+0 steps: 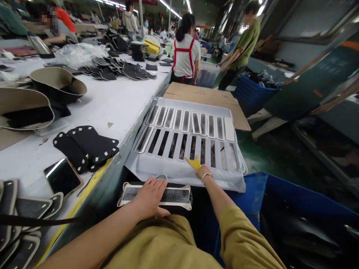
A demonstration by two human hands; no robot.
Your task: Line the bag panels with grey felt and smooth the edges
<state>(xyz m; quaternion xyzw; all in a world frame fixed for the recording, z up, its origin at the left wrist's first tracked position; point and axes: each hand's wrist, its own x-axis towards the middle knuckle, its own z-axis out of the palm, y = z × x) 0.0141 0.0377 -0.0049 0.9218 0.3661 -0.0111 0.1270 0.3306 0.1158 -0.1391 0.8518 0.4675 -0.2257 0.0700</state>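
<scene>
Black piece (177, 195) lies under the left hand (150, 196), just on the near side of the white rack (157, 165). Strips (177, 120) line the rack's back row; the front row has 1 strip at its left end, then bare slots, so the work looks partway. The piece has a dull, patchy grey middle and a pale edge. The left grip holds across it; the right hand (203, 173) has its grip pinching a yellow scraper (194, 163).

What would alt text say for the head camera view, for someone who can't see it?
A person's left hand lies across a pale-edged dark panel; the right hand holds a yellow piece at a slotted white rack bearing dark strips.
</scene>
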